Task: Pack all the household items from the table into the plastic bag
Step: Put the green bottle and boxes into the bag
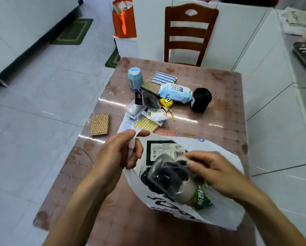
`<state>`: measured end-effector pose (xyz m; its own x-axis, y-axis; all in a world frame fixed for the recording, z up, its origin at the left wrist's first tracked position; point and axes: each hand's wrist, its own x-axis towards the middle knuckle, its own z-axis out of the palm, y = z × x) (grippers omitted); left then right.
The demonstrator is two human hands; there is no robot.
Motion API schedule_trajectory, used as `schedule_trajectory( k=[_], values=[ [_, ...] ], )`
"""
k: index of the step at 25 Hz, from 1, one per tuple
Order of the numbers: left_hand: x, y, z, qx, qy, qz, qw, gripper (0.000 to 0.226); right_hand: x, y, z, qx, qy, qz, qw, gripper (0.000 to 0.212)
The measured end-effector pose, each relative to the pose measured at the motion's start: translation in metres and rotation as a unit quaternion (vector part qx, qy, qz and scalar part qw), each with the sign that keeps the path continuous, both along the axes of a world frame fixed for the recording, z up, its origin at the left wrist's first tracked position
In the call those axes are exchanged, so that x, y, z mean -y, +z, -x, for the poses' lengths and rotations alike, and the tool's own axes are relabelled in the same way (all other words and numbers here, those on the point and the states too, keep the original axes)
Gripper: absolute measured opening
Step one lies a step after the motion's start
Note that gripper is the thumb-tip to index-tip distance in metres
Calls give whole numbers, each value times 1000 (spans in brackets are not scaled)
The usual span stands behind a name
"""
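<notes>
A white plastic bag lies open-mouthed at the near edge of the worktop, its printed side facing up. The left hand pinches the bag's handle strip between thumb and forefinger, lifting the left side of the mouth. The right hand has its fingers curled round a clear-wrapped dark bundle that sits in the bag's mouth, just above a green-labelled packet already inside. Deeper in the bag lies a flat black packet with a white barcode label. The other household items are gathered near the middle of the worktop: a light blue canister stands toward the far left, a blue-striped cloth lies beside it, and a woven tan pad partly underlies a pack of wet wipes. A black spool of thread stands to the right of the wipes, apart from the rest. A yellow tape measure lies just in front of the wipes, next to a dark packet and a loose heap of small white plastic packets. A yellow-striped packet and a pinkish woven pad lie just beyond the bag's mouth. Another woven tan pad rests at the left edge of the worktop, overhanging it.
</notes>
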<state>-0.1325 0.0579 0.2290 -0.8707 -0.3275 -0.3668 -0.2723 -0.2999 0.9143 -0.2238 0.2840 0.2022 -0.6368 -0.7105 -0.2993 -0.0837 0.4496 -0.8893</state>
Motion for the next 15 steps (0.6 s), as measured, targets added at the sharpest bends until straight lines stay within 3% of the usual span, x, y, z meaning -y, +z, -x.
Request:
schedule_trajectory(
  k=[3, 4, 6, 8, 11, 15],
  values=[
    [-14, 5, -5, -15, -7, -20, 1000, 37, 42, -64, -7, -86, 123, -161, 976, 23],
    [-15, 6, -9, -21, -6, -18, 1000, 36, 53, -78, -10, -137, 114, -187, 966, 29],
    [-11, 3, -18, -28, 1, 8, 1000, 33, 55, -78, -28, -222, 71, -143, 962, 35],
    [-4, -3, -28, -37, 3, 31, 999, 30, 35, -85, -53, -260, 129, -94, 952, 34],
    [-6, -10, -31, -52, -2, 22, 998, 25, 23, -113, -62, -337, 243, -158, 896, 40],
    [-22, -14, -28, -30, -12, 55, 998, 25, 31, -101, -42, -321, 277, -191, 885, 51]
  ],
)
